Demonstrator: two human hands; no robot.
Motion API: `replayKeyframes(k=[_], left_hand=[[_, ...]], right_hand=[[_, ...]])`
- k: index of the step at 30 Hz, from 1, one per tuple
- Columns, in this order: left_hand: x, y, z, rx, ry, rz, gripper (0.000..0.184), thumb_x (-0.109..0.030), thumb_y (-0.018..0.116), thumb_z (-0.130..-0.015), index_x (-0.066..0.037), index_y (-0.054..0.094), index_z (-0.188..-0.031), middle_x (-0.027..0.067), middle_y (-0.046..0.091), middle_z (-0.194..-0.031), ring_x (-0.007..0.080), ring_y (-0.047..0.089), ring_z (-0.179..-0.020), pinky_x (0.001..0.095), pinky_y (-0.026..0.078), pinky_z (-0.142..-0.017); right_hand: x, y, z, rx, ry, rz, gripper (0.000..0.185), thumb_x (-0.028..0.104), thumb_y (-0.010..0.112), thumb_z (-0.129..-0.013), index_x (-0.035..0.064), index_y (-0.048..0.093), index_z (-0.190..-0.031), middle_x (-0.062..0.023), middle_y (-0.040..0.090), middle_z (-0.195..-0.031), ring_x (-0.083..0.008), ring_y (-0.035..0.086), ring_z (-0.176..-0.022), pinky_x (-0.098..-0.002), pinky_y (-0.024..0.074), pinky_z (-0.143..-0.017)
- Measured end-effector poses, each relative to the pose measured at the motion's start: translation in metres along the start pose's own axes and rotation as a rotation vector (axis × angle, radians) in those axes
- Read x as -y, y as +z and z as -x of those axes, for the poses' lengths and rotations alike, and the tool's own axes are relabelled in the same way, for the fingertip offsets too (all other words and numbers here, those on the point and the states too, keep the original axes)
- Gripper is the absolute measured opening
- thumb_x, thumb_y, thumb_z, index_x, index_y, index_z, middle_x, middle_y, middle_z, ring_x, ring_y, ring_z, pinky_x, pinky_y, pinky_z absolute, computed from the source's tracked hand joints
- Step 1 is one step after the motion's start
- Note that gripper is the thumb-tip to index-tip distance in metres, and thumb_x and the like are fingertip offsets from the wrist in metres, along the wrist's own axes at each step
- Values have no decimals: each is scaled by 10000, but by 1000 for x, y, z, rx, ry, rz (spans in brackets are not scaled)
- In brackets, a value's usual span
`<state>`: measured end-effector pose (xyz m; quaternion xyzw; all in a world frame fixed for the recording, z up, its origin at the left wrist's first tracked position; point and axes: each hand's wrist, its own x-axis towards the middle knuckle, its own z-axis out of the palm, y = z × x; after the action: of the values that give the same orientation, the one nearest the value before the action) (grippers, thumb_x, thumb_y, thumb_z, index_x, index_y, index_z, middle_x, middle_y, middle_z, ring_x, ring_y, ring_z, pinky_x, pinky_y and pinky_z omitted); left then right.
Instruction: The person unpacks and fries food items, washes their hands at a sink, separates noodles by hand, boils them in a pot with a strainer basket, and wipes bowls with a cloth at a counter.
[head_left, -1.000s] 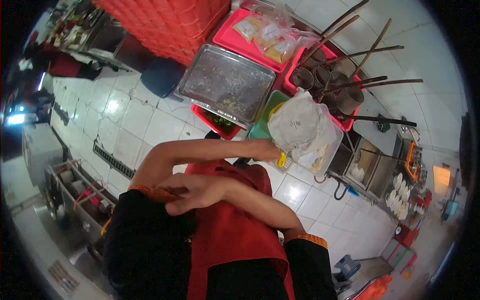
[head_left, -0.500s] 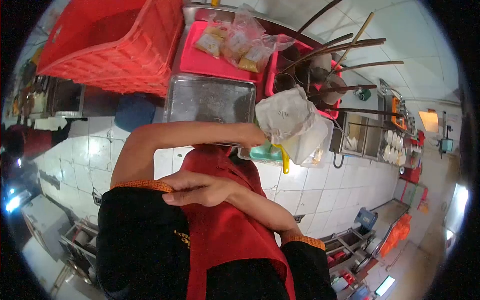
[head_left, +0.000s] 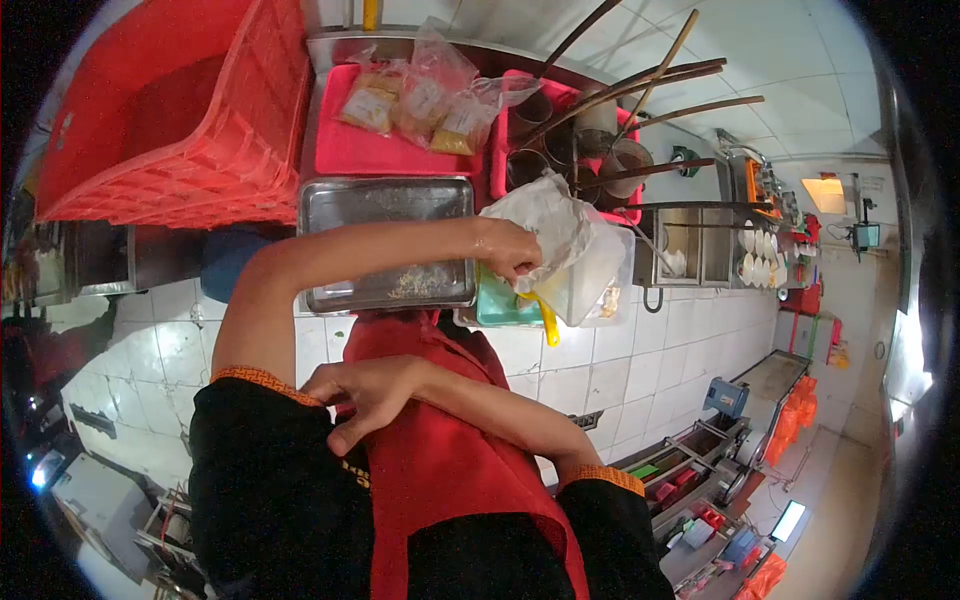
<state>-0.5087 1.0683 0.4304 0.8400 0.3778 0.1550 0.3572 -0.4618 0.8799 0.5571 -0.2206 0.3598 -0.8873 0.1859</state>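
The left hand point(head_left: 508, 250) is resting against the near-left edge of a white cloth point(head_left: 562, 212), its grip mostly closed, fingers lying curled under; I cannot tell whether it is holding a fold or merely pressing there. The right hand point(head_left: 372, 395) is touching the orange cuff point(head_left: 262, 382) of the left sleeve point(head_left: 270, 470), thumb standing apart from the fingers; I cannot tell whether it is pinching fabric.

The cloth is lying bunched toward the near edge of the worktop point(head_left: 340, 52), partly over a translucent container point(head_left: 605, 265). It is looking light, soft and limp, so it would probably be sagging if lifted by one corner; a thick fold at its near-left edge is offering the surest hold. A yellow handle point(head_left: 550, 322) is jutting past the near edge of a green tray point(head_left: 495, 305), seeming stiff and easy to knock.

On the left, a metal tray point(head_left: 385, 205) is crowding the wrist; behind, a pink basket point(head_left: 498, 165) with long handles point(head_left: 700, 205) is limiting movement. The most room is lying nearward, over the tiled floor point(head_left: 570, 365).
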Motion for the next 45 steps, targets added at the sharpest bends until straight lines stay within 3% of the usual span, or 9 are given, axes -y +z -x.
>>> replayKeyframes(k=[7,10,14,20,26,29,35,41,45], left_hand=[[-18,-104,-24,-375,262,13,246,-265,715,-792,-49,597,-801,117,648,-773,296,637,-712,410,491,-646],[-28,-125,-11,-405,185,157,277,-296,740,-783,-50,619,-822,123,654,-765,293,642,-703,421,491,-632],[10,-89,-20,-496,171,-125,277,-328,726,-768,-65,650,-803,135,670,-782,313,647,-732,441,495,-632],[38,-11,-62,-472,-60,-493,266,-323,635,-810,-61,654,-768,157,667,-768,337,643,-716,452,502,-625],[33,9,-66,-479,-73,-519,234,-289,625,-807,-58,649,-779,157,667,-783,341,651,-743,470,503,-635],[29,11,-62,-472,-75,-531,218,-273,619,-806,-57,646,-785,157,668,-790,343,654,-757,479,504,-641],[23,16,-63,-510,-67,-524,188,-239,608,-803,-54,641,-795,157,668,-805,346,662,-784,498,506,-651],[42,17,-24,-547,-129,-174,177,-211,555,-841,-47,620,-826,152,660,-790,345,666,-754,504,509,-628],[56,11,26,-483,-347,-681,163,-191,563,-834,-49,637,-804,166,659,-746,352,654,-680,463,519,-599]], right_hand=[[-20,-20,14,-4,-49,86,460,360,810,-790,-33,645,-964,-28,647,-833,-94,552,-736,-296,436,-600],[20,-29,29,-112,-120,550,243,216,717,-884,-12,634,-868,-26,478,-619,-80,428,-604,-294,350,-511],[56,11,7,-656,-51,504,126,77,683,-901,-9,649,-815,16,589,-690,-45,531,-708,-224,416,-598],[70,21,-68,-468,-20,649,251,104,732,-870,57,607,-1084,5,634,-814,-22,537,-689,-180,391,-576],[62,18,-105,-47,231,856,565,481,699,-859,-51,620,-1029,-208,673,-809,-302,677,-752,-377,516,-674],[55,28,-117,206,219,959,539,324,749,-831,-73,549,-1135,-215,656,-806,-331,672,-842,-388,509,-686],[43,25,-128,-163,376,928,496,25,651,-746,-84,465,-1193,-271,638,-950,-375,655,-938,-411,522,-727],[77,-8,-96,-386,352,1010,380,-7,701,-705,-36,542,-1049,-245,649,-980,-360,663,-912,-402,520,-688],[122,-12,-54,-371,222,755,312,55,757,-756,30,589,-1018,-188,651,-980,-301,645,-940,-442,483,-787]])
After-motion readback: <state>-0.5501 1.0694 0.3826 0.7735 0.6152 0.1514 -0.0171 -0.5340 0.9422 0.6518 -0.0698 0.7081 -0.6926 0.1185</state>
